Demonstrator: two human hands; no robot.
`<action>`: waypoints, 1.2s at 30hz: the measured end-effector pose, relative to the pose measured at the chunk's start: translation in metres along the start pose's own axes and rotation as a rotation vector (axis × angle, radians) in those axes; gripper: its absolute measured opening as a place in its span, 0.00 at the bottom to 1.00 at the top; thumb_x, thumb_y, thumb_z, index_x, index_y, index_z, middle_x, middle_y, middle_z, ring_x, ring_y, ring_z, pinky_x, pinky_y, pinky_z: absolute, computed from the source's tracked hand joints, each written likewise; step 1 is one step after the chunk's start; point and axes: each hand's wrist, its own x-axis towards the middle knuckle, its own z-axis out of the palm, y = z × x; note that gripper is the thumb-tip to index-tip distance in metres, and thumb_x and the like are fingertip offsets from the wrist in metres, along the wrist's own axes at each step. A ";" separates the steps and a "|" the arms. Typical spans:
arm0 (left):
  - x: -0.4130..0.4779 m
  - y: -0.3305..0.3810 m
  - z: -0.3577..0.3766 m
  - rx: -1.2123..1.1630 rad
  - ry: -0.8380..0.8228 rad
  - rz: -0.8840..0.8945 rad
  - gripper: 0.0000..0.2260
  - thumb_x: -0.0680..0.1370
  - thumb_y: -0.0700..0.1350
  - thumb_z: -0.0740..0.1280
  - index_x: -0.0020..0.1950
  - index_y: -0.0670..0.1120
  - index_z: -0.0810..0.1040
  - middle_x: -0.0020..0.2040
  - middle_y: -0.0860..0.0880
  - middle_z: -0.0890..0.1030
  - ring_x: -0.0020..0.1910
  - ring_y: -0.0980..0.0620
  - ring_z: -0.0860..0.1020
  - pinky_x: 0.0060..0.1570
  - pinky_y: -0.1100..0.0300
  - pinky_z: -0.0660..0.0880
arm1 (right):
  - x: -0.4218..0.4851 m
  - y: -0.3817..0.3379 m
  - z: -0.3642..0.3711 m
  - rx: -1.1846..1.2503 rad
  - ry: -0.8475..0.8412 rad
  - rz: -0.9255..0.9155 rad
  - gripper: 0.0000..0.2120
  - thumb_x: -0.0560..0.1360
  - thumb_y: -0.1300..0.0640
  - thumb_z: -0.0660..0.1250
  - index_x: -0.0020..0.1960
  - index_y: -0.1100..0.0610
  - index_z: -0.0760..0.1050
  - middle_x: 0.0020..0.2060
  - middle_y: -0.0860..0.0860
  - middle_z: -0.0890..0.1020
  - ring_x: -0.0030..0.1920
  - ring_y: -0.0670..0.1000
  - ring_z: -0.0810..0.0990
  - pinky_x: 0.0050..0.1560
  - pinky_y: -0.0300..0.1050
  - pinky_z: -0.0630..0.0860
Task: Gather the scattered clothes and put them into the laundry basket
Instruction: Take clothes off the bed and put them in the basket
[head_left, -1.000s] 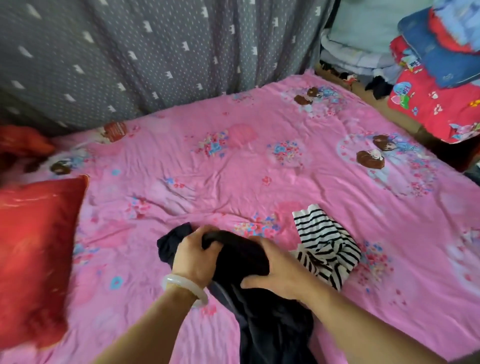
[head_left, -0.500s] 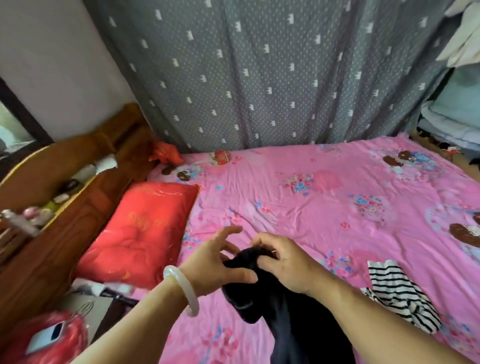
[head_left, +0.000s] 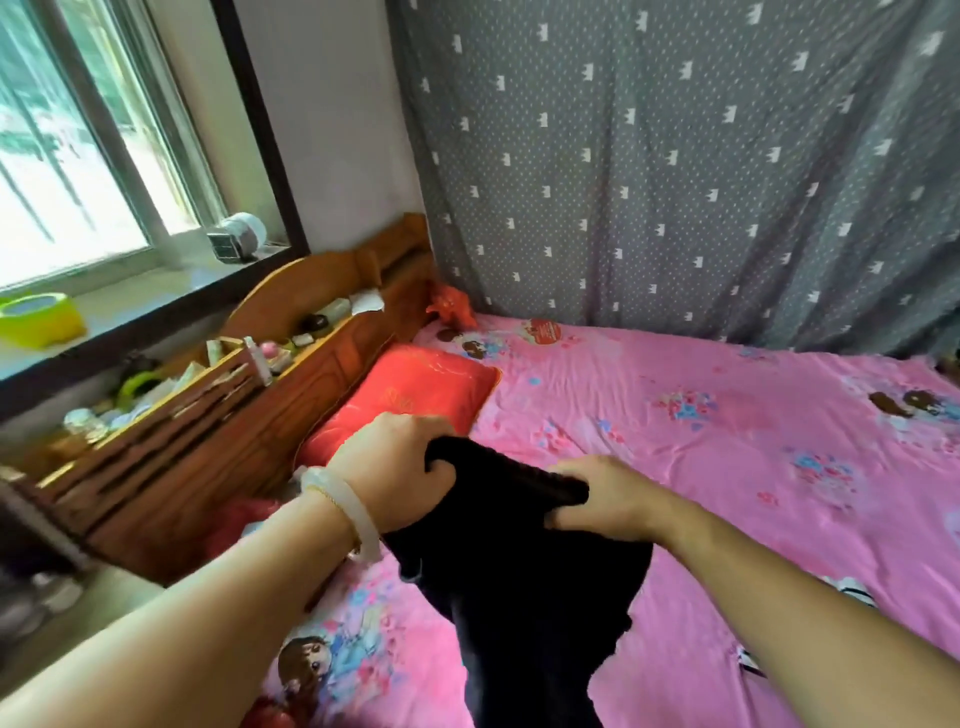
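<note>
Both hands hold one black garment (head_left: 514, 582) up in the lower middle of the frame. The left hand (head_left: 395, 467) has its fingers curled tight round the top left edge of the cloth. The right hand (head_left: 602, 499) pinches the top right edge, thumb under and fingers over. The cloth hangs down between the two arms and runs off the bottom edge of the frame, so its lower end is cut off.

The pink bedsheet (head_left: 727, 441) spreads wide and flat to the right, with lots of open room. A red pillow (head_left: 410, 400) lies just behind the left hand. The wooden headboard (head_left: 291, 364) closes in the left side, and the grey curtain (head_left: 675, 166) closes in the back.

A striped bit of cloth (head_left: 852, 592) peeks out from behind the right arm; most of it is hidden. The small things on the headboard shelf are too blurry to name.
</note>
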 end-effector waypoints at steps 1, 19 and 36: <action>-0.009 -0.004 -0.009 0.039 -0.046 -0.026 0.12 0.69 0.50 0.58 0.45 0.50 0.78 0.39 0.52 0.81 0.42 0.47 0.79 0.40 0.58 0.75 | 0.001 -0.006 -0.005 -0.060 0.052 0.012 0.12 0.66 0.45 0.72 0.36 0.50 0.72 0.33 0.45 0.76 0.39 0.49 0.78 0.38 0.46 0.71; -0.056 0.037 -0.057 -1.342 0.024 -0.866 0.11 0.75 0.38 0.64 0.57 0.39 0.76 0.49 0.40 0.79 0.45 0.44 0.79 0.52 0.47 0.77 | -0.025 -0.176 -0.009 1.109 -0.238 -0.137 0.18 0.68 0.56 0.75 0.56 0.61 0.78 0.52 0.62 0.83 0.52 0.60 0.82 0.58 0.54 0.78; -0.100 0.022 -0.043 -1.116 -0.093 -0.347 0.21 0.66 0.27 0.73 0.58 0.38 0.78 0.56 0.42 0.82 0.55 0.48 0.81 0.55 0.59 0.78 | -0.055 -0.180 -0.073 0.960 -0.146 -0.581 0.34 0.57 0.74 0.62 0.61 0.56 0.76 0.52 0.53 0.83 0.52 0.50 0.81 0.54 0.43 0.78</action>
